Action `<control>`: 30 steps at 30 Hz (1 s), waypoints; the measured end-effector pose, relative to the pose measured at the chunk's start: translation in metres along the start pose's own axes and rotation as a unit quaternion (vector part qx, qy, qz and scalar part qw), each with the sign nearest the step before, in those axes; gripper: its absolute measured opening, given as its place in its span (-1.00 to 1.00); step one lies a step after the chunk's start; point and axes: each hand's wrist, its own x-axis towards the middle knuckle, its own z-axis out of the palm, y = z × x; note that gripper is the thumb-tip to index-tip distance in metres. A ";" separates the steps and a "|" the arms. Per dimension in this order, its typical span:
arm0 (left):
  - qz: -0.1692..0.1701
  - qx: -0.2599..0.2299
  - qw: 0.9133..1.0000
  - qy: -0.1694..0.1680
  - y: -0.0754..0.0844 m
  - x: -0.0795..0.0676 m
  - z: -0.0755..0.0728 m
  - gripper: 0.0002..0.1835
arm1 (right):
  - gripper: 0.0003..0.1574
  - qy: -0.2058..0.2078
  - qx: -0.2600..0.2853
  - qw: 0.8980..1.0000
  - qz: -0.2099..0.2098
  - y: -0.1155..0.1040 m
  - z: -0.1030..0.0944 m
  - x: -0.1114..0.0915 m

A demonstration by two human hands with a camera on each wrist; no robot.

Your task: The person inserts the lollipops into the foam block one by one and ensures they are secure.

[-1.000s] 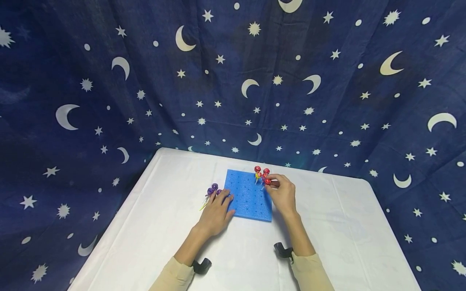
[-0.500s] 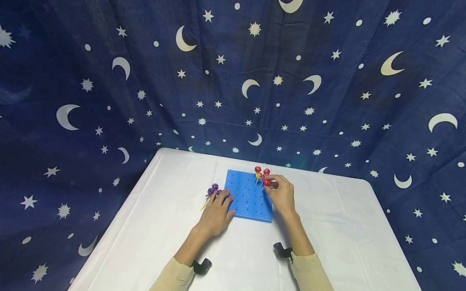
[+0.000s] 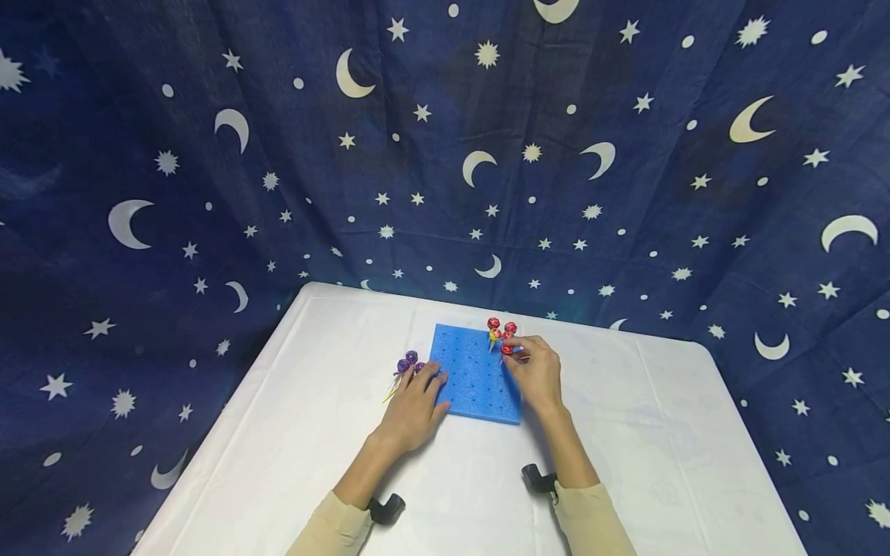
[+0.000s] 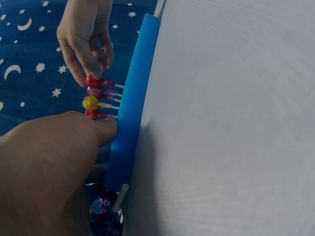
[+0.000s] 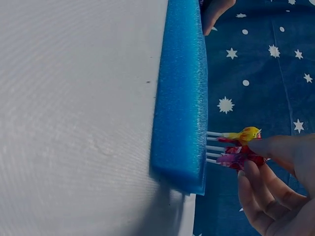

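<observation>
A blue foam block with rows of small holes lies on the table. My left hand rests flat across its left edge, fingers stretched over the top. Beside those fingers lie several purple-wrapped lollipops, partly covered by the hand. At the block's far right corner, several red lollipops and a yellow one stand upright on white sticks set in the foam. My right hand pinches the head of the nearest red lollipop between thumb and fingers; its stick meets the foam surface in the left wrist view.
The white-covered table extends around the block on all sides. A dark blue curtain with moons and stars hangs behind it and at both sides. Black wrist mounts sit near both sleeves.
My right hand has shifted slightly left with the pinched red lollipop, which now stands straighter in line with the others. My left hand and the foam block stay put.
</observation>
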 end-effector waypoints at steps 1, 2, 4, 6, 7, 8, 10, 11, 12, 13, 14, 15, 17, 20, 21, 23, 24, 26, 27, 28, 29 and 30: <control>0.000 -0.001 1.000 0.000 0.000 0.000 0.000 -0.39 | -0.66 0.002 0.000 1.000 -0.002 0.001 0.000 0.000; -0.001 -0.001 1.000 -0.001 0.000 0.000 0.000 -0.39 | -0.66 0.005 -0.002 1.000 -0.003 0.001 0.000 0.001; -0.001 -0.001 1.000 -0.002 0.000 0.000 0.000 -0.39 | -0.66 0.010 -0.005 1.000 -0.004 0.002 0.000 0.001; -0.002 -0.001 1.000 -0.004 0.000 0.000 0.000 -0.39 | -0.65 0.015 -0.007 1.000 -0.005 0.003 0.000 0.002; -0.002 -0.001 1.000 -0.004 0.001 0.000 0.000 -0.39 | -0.65 0.017 -0.009 1.000 -0.005 0.003 0.001 0.002; -0.003 -0.002 1.000 -0.004 0.001 0.000 0.000 -0.39 | -0.65 0.019 -0.008 1.000 -0.005 0.004 0.001 0.002; -0.005 -0.005 1.000 -0.005 0.001 0.000 -0.001 -0.39 | -0.65 0.023 -0.005 1.000 -0.007 0.004 0.001 0.003; -0.006 -0.006 1.000 -0.006 0.002 0.000 -0.001 -0.39 | -0.65 0.024 -0.003 1.000 -0.008 0.004 0.001 0.003; -0.006 -0.008 1.000 -0.006 0.002 0.000 -0.001 -0.39 | -0.65 0.024 -0.001 1.000 -0.008 0.005 0.001 0.004; -0.007 -0.009 1.000 -0.007 0.002 0.000 -0.002 -0.39 | -0.65 0.024 0.000 1.000 -0.008 0.005 0.002 0.004; -0.008 -0.009 1.000 -0.008 0.002 0.001 -0.002 -0.39 | -0.65 0.024 0.002 1.000 -0.008 0.005 0.002 0.004; -0.008 -0.008 1.000 -0.008 0.002 0.001 -0.002 -0.39 | -0.64 0.023 0.003 1.000 -0.009 0.006 0.002 0.004; -0.009 -0.006 1.000 -0.007 0.002 0.001 -0.001 -0.40 | -0.62 0.019 0.003 1.000 -0.007 0.006 0.001 0.003; -0.009 -0.004 1.000 -0.007 0.002 0.001 -0.001 -0.40 | -0.53 0.013 -0.002 1.000 -0.002 0.007 0.000 0.001; -0.008 -0.003 1.000 -0.006 0.002 0.001 -0.001 -0.40 | -0.50 0.011 -0.005 1.000 0.000 0.007 -0.001 0.001; -0.006 0.000 1.000 -0.005 0.002 0.001 0.000 -0.39 | -0.43 0.005 -0.015 1.000 0.009 0.007 -0.003 -0.002; -0.005 0.001 1.000 -0.005 0.002 0.000 0.000 -0.39 | -0.40 0.003 -0.017 1.000 0.013 0.007 -0.004 -0.003; -0.004 0.004 1.000 -0.005 0.003 0.000 0.000 -0.39 | -0.38 -0.002 -0.019 1.000 0.020 0.008 -0.007 -0.006; -0.003 0.003 1.000 -0.004 0.003 0.000 0.000 -0.39 | -0.37 -0.005 -0.020 1.000 0.022 0.008 -0.008 -0.007; -0.004 0.002 1.000 -0.004 0.003 0.000 0.000 -0.39 | -0.39 -0.008 -0.022 0.999 0.025 0.009 -0.010 -0.009; -0.004 0.003 1.000 -0.004 0.003 0.000 -0.001 -0.39 | -0.41 -0.011 -0.024 0.999 0.027 0.009 -0.011 -0.010; -0.005 0.002 1.000 -0.004 0.003 0.000 -0.001 -0.39 | -0.43 -0.014 -0.024 0.999 0.028 0.009 -0.013 -0.011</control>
